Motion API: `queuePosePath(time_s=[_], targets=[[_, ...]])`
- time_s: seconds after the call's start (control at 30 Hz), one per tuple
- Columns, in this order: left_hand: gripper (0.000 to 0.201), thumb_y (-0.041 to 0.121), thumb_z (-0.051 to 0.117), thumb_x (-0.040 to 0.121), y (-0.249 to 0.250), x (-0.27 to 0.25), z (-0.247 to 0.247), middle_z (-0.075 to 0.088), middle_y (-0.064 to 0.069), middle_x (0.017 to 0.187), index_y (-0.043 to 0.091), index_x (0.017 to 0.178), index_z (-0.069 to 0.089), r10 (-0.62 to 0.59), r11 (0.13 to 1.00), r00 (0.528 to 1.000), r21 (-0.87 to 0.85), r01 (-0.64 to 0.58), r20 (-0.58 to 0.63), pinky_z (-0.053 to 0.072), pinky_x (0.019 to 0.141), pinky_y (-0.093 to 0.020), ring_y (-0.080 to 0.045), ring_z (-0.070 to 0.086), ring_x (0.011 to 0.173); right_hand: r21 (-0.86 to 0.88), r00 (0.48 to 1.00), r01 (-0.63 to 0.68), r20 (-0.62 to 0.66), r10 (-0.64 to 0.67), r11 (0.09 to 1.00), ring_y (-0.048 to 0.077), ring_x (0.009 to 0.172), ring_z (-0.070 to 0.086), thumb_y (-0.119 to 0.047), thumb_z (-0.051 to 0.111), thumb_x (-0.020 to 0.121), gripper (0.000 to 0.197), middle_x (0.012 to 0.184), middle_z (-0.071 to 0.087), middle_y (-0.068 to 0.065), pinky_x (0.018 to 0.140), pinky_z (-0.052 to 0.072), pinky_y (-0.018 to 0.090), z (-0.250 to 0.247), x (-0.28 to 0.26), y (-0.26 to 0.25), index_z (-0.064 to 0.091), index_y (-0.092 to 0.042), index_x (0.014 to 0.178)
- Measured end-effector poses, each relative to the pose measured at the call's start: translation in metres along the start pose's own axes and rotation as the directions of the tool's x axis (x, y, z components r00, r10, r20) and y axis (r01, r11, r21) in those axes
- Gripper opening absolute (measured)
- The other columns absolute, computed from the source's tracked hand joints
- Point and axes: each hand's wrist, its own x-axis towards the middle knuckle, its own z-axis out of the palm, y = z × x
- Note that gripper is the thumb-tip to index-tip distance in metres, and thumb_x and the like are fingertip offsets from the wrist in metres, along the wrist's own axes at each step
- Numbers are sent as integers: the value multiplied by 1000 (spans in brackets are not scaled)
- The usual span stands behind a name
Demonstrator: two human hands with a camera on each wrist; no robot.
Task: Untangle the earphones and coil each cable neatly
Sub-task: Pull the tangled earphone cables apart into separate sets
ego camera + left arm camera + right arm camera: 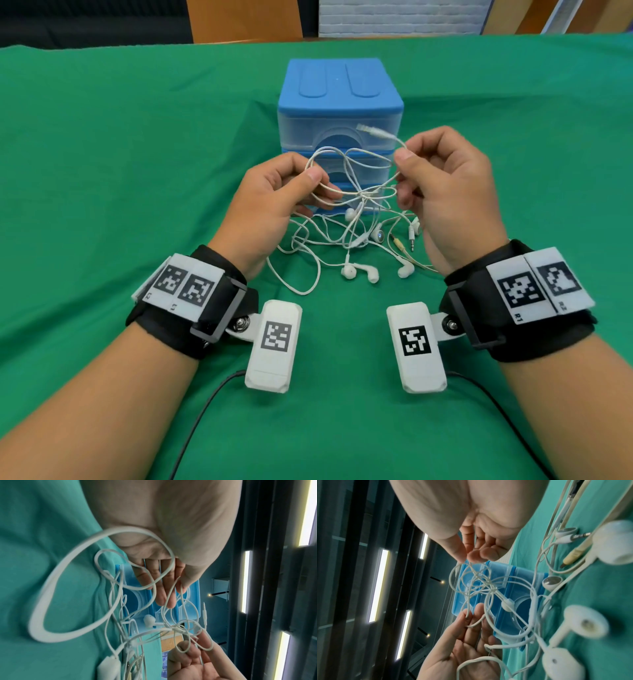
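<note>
A tangle of white earphone cables (pixel 359 197) hangs between my hands above the green cloth, its knot (pixel 489 588) in mid-air. My left hand (pixel 310 173) pinches a cable loop between thumb and forefinger. My right hand (pixel 404 152) pinches another strand just below a white plug (pixel 371 131) that sticks up to the left. Several earbuds (pixel 349 272) and two jack plugs (pixel 411 241) lie on the cloth under the hands, one on a beige cable (pixel 399 245). In the left wrist view, loops drape over my left fingers (pixel 164 588).
A blue and clear three-drawer unit (pixel 339 102) stands right behind the tangle. The green tablecloth (pixel 120 171) covers the whole table. Black camera leads (pixel 202 411) trail towards the near edge. A wooden chair back (pixel 243 20) stands beyond the far edge.
</note>
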Motion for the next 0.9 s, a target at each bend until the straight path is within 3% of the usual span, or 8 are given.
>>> queuePosePath(time_s=[0.23, 0.33, 0.43, 0.53, 0.73, 0.9], targets=[[12, 11, 51, 103, 2, -1, 1, 77, -8, 91, 12, 94, 58, 15, 1000, 999, 3, -15, 51, 43, 63, -21, -13, 62, 72, 33, 1000, 10, 26, -11, 999, 15, 54, 65, -2, 72, 87, 18, 70, 64, 10, 52, 47, 23, 0, -3, -1, 58, -11, 85], [6, 2, 56, 98, 5, -5, 5, 74, -13, 94, 0, 99, 62, 64, 998, 990, -13, -62, 126, 46, 71, -15, -7, 64, 77, 87, 999, -15, 39, 12, 996, 18, 57, 67, 1, 71, 88, 22, 71, 64, 13, 53, 50, 23, 1, -5, -4, 55, -12, 80], [10, 3, 67, 91, 7, -8, 7, 73, -21, 103, -4, 99, 65, 91, 996, 976, 7, -94, 198, 52, 86, -24, -14, 66, 92, 119, 998, -30, 55, 24, 992, 23, 62, 68, 1, 71, 88, 22, 70, 66, 13, 57, 52, 26, 2, -6, -5, 56, -12, 78], [15, 7, 73, 84, 8, -9, 7, 70, -13, 102, 6, 97, 65, 89, 995, 966, 21, -97, 241, 52, 94, -35, -17, 63, 100, 144, 998, -32, 66, 23, 989, 25, 65, 69, 0, 71, 87, 20, 71, 68, 12, 61, 54, 29, 3, -6, -5, 57, -12, 79], [48, 18, 85, 75, 5, -7, 6, 61, 10, 105, 16, 107, 50, 38, 986, 942, 138, -88, 334, 43, 88, -41, -10, 61, 101, 214, 988, -92, 145, 62, 972, 24, 67, 72, 5, 71, 85, 19, 70, 71, 14, 63, 56, 26, 7, -10, -9, 56, -5, 79], [37, 10, 82, 79, 4, -5, 7, 63, 12, 93, 11, 103, 53, 61, 976, 965, 186, -111, 257, 44, 80, -41, -6, 59, 87, 205, 979, -129, 185, 92, 970, 25, 69, 72, 3, 71, 86, 20, 70, 72, 13, 61, 55, 24, 9, -12, -11, 55, -6, 77]])
